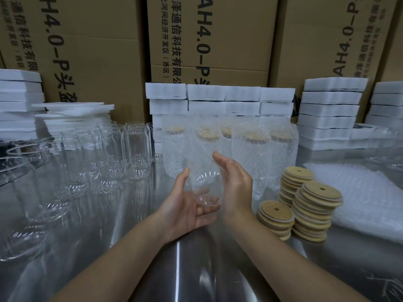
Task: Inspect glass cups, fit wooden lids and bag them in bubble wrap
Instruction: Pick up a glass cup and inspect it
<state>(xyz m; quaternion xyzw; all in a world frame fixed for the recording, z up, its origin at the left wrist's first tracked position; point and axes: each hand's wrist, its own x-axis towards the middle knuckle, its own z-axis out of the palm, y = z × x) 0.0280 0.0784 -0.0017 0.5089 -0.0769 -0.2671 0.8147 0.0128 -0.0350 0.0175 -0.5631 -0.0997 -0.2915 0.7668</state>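
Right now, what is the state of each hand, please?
Left hand: open, cradles the glass cup from below.
Right hand: open, flat against the cup's side.

I see a shiny steel table (196,269). Empty glass cups (136,153) crowd its left side. Bubble-wrapped cups (257,162) stand at back centre. Three stacks of wooden lids (314,212) sit right, beside flat bubble wrap (366,197). White foam blocks (220,101) line the back.

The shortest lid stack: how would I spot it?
On the steel table, look right of the right hand, where wooden lids stand in three stacks. The shortest lid stack is the leftmost, nearest that hand, and lower than both taller stacks.
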